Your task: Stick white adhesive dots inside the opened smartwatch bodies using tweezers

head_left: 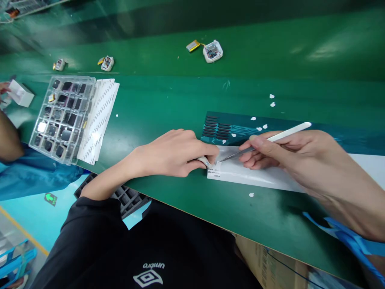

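Observation:
My left hand [176,154] rests on the green table, its fingers closed on a small pale part [206,161] at the left end of a white label sheet [255,174]. My right hand [297,154] pinches white-handled tweezers [270,140], whose metal tips point left and meet the sheet right beside that small part. Just behind the sheet lies a teal backing strip with rows of small black pads [218,128].
A clear tray of small dark parts [61,116] sits at left on white sheets [100,116]. Small white devices [213,51] [107,63] lie on the far belt. Another person's arm [9,140] is at far left. White paper bits [272,96] dot the table.

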Available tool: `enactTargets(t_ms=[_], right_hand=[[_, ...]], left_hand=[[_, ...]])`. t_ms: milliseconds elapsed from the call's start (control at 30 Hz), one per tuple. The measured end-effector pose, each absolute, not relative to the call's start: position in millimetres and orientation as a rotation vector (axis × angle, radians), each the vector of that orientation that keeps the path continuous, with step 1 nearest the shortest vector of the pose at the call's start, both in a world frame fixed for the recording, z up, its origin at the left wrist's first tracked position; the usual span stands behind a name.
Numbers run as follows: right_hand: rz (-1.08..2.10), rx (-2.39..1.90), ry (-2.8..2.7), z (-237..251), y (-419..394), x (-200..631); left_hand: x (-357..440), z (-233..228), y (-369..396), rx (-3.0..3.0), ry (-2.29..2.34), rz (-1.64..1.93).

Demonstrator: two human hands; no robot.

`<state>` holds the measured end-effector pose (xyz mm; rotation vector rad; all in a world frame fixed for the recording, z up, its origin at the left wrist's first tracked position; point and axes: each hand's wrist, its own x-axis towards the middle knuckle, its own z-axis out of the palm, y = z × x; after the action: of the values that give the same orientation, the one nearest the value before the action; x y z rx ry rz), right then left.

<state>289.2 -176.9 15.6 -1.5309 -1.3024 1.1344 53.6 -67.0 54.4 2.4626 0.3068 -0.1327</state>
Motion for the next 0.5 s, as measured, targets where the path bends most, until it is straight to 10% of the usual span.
enactTargets(t_ms=[500], right_hand=[[0.839,-1.506,-0.912,41,-200,266]], left_hand=[[61,46,-81,1.471,0.432,0.218]])
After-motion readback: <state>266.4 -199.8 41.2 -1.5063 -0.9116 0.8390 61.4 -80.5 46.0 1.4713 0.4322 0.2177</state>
